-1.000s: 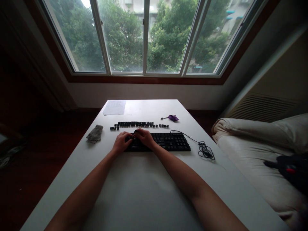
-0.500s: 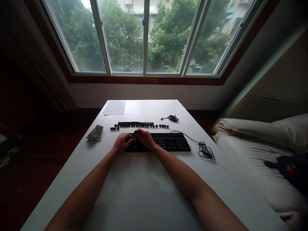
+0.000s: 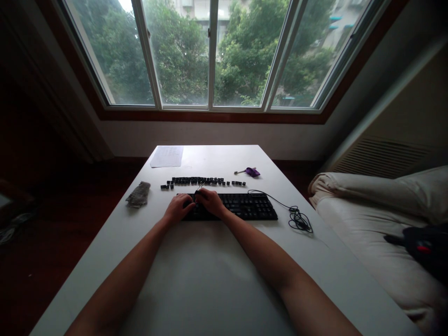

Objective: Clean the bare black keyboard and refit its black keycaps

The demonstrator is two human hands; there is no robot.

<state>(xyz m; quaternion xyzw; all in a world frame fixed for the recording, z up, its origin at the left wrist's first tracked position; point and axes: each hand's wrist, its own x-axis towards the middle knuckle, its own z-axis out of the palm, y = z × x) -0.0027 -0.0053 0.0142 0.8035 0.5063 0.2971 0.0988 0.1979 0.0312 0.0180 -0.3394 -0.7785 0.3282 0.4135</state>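
A black keyboard (image 3: 245, 206) lies lengthwise across the white table (image 3: 206, 261). My left hand (image 3: 178, 207) holds the keyboard's left end, its thumb stretched over the keys. Just beside it, my right hand (image 3: 211, 201) is closed above the left part of the keyboard on what looks like a wire keycap puller (image 3: 197, 192), dark with thin wire loops sticking up. The fingers hide most of it and the keys beneath. Behind the keyboard, several loose black keycaps (image 3: 191, 180) stand in uneven rows.
A crumpled grey cloth (image 3: 139, 194) lies at the left. Toward the far edge are a paper sheet (image 3: 167, 156) and a small brush (image 3: 240, 172) beside a purple item (image 3: 252, 172). The coiled cable (image 3: 299, 219) lies right of the keyboard. A pale sofa (image 3: 364, 214) stands right of the table.
My left thumb has shifted very slightly over the keys. Otherwise both hands, the keyboard and the keycaps stay where they were.
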